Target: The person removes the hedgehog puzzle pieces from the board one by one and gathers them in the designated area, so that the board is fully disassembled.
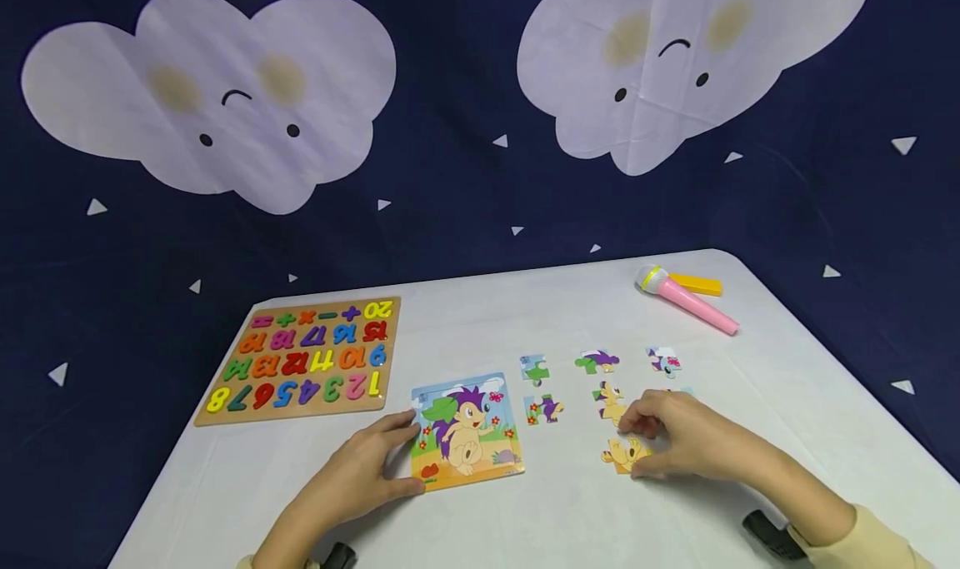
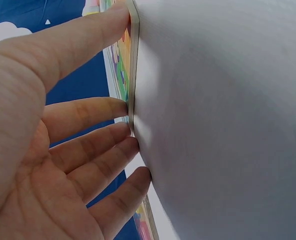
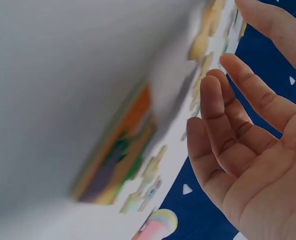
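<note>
In the head view a square puzzle board (image 1: 467, 431), printed with a purple-haired hedgehog, lies on the white table. My left hand (image 1: 367, 465) rests along its left edge, thumb by the near corner and fingers fairly straight. The left wrist view shows the thumb and fingertips at the edge of the board (image 2: 133, 65). My right hand (image 1: 686, 436) hovers over a yellow puzzle piece (image 1: 626, 452), its fingers loosely bent; contact is unclear. Just beyond is another cream-and-purple puzzle piece (image 1: 610, 402). A blurred orange, green and purple puzzle piece (image 3: 117, 155) shows in the right wrist view.
More puzzle pieces lie apart: a green one (image 1: 536, 371), a flowered one (image 1: 543, 409), a purple one (image 1: 597, 361), and one at right (image 1: 664, 361). A wooden number board (image 1: 300, 361) stands left. A pink microphone (image 1: 690, 301) and yellow block (image 1: 697, 285) lie far right.
</note>
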`<state>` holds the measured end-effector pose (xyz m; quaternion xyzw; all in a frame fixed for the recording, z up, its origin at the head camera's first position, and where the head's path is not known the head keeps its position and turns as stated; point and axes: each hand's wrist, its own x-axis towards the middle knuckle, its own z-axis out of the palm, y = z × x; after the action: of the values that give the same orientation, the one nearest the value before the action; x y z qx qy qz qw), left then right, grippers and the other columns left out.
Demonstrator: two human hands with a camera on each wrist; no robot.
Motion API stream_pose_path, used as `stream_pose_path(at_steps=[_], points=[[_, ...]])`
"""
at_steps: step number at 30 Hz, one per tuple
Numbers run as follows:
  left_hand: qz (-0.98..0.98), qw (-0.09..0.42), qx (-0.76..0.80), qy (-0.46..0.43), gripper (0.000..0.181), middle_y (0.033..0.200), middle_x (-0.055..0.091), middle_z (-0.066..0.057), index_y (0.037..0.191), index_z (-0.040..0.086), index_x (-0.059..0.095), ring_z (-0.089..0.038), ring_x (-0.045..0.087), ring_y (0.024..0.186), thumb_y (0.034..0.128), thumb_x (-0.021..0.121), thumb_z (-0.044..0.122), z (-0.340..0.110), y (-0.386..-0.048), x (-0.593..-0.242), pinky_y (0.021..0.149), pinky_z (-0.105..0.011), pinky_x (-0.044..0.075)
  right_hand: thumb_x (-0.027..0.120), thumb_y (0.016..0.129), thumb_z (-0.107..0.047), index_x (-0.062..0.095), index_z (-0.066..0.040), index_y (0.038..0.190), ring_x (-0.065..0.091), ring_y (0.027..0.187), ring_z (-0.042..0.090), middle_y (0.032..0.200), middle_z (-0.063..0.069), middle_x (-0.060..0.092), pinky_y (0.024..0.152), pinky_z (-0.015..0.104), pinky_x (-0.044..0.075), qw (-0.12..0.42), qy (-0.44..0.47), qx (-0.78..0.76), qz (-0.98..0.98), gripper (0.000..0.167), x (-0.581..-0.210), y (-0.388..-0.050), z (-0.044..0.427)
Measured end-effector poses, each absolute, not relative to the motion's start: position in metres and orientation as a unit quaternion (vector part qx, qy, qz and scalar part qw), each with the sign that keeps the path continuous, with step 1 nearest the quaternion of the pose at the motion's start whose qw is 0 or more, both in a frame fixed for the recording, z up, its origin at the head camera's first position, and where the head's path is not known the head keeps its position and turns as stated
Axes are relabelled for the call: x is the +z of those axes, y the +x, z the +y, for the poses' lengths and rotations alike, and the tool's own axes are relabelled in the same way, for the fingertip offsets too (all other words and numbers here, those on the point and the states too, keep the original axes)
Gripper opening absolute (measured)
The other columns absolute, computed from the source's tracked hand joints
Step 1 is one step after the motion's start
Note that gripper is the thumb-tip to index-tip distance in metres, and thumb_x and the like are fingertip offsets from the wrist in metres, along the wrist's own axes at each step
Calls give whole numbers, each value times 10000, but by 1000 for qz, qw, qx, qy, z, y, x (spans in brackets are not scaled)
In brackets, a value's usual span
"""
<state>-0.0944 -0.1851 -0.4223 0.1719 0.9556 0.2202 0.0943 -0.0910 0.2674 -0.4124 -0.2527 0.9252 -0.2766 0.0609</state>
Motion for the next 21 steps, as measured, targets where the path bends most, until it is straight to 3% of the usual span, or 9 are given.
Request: stream_pose_path(at_steps=[12,21], points=[[950,102,229,185,841,1624,543,-139,1439,43,676,-440,512,1496,755,981,426,-188,-96,-419,1200,-643,444,913,862,-310,782,-165,1067,573,846,29,916,-93,688,746,238,532,52,-284,-279,916,284,-391,-109,218],[946,107,236,195,849,1619,542,-163,1437,22,669,-454,509,1495,752,988,409,-191,-97,-420,1204,-644,438,884,889,-257,769,-113,1185,670,918,123,1008,-12,752,811,284,575,83,-304,-283,906,349,-382,-121,157]])
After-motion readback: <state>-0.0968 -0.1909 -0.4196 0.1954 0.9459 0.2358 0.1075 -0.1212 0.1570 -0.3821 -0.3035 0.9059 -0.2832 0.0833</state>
